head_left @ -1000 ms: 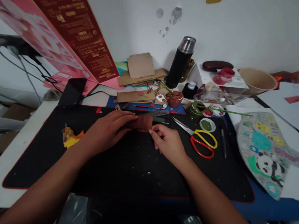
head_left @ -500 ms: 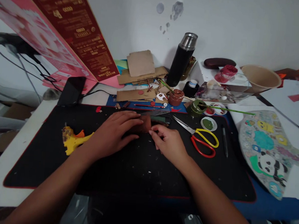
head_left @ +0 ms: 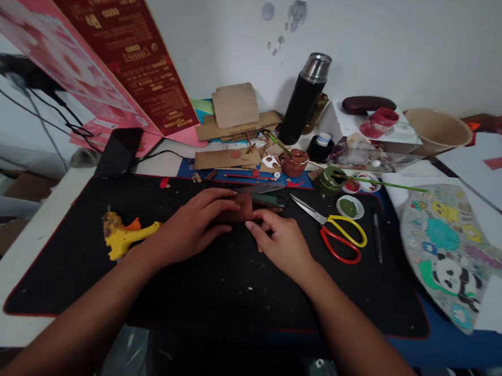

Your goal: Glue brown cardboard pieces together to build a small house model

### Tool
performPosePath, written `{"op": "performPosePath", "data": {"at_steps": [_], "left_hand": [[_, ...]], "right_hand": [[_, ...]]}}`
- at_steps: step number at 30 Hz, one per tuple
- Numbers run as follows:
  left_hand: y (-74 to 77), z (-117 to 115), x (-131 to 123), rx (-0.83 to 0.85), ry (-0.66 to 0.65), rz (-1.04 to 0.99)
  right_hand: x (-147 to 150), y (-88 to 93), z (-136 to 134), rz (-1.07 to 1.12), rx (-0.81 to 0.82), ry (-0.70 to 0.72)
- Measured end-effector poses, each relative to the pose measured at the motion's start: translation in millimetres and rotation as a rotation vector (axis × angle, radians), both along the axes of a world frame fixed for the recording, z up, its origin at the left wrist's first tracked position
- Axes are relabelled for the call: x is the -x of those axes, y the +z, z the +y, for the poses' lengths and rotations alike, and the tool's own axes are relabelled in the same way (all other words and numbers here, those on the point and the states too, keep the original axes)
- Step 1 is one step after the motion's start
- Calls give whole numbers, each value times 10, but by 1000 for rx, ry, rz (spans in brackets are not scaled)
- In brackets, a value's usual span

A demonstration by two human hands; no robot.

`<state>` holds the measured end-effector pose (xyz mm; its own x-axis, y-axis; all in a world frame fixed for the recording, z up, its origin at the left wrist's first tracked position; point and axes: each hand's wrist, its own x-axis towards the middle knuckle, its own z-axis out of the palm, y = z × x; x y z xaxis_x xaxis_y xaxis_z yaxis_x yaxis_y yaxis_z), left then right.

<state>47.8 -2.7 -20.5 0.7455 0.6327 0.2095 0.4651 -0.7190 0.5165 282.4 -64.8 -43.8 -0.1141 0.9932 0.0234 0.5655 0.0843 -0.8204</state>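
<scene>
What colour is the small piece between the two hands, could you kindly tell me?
The small piece is reddish brown, as the head view shows.

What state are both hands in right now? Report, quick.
Left hand: curved over the brown piece; whether it grips cannot be told.
Right hand: thumb and forefinger closed at that piece's right edge, apparently pinching it.

Black mat (head_left: 227, 294) — directly on it | yellow glue gun (head_left: 121, 239) | scissors (head_left: 326, 220) | dark pen (head_left: 377, 236) | white dish (head_left: 361, 209) — green paint inside

the brown piece (head_left: 244, 207) looks matt, the flask cap (head_left: 316, 68) shiny smooth metal.
</scene>
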Motion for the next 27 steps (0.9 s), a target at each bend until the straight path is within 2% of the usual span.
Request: {"op": "performPosePath", "data": {"at_steps": [5,11,21,27], "left_hand": [[74,15,36,11,8,7],[72,46,141,-5,130,95],[78,61,156,-47,82,115],[53,-9,33,-171,62,145]], "right_hand": [[0,-19,9,40,-11,17],[8,-34,7,31,-37,-8],[13,-40,4,20,-28,-14],[-1,-6,3,19,0,6]]}}
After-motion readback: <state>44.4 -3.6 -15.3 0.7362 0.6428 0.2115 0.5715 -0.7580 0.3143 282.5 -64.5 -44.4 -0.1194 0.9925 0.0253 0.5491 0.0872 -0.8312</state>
